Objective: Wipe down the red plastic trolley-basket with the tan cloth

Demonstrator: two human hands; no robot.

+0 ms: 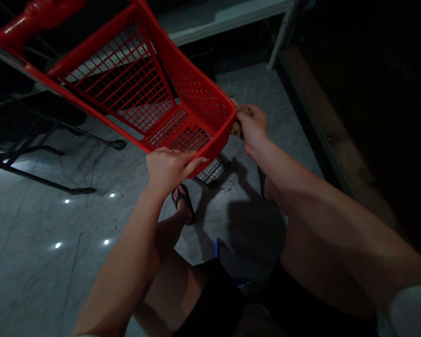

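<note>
My left hand (170,164) is clamped on the near rim of the red basket (133,79), thumb along its edge. My right hand (253,125) is curled around a brownish wad (237,122), pressed against the basket's right corner. The basket hangs tilted above the grey floor (38,224), over my sandal (184,202). A shelf (224,16) stands beyond.

One red basket (196,93), one cloth (236,127), two hands, left (168,166) and right (253,125)
</note>
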